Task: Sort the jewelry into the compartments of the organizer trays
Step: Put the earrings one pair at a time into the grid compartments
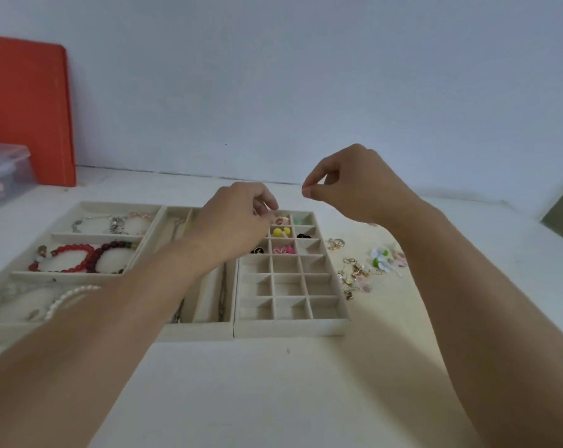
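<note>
Three beige organizer trays stand side by side on the white table. The grid tray (293,328) on the right has many small cells; its far cells hold small earrings, among them a yellow pair (281,232) and a pink piece (281,250). My left hand (235,224) hovers over the far left cells, fingertips pinching a small pale piece. My right hand (348,185) is raised above the tray's far right corner, thumb and forefinger pinched together on something too tiny to make out. Loose earrings (357,273) lie on the table to the right of the tray.
The left tray (80,236) holds a silver bracelet, red bead bracelets (80,257) and a pearl strand. The middle tray (206,329) has long slots with chains. An orange board (25,108) and a clear plastic box (5,173) stand at the back left.
</note>
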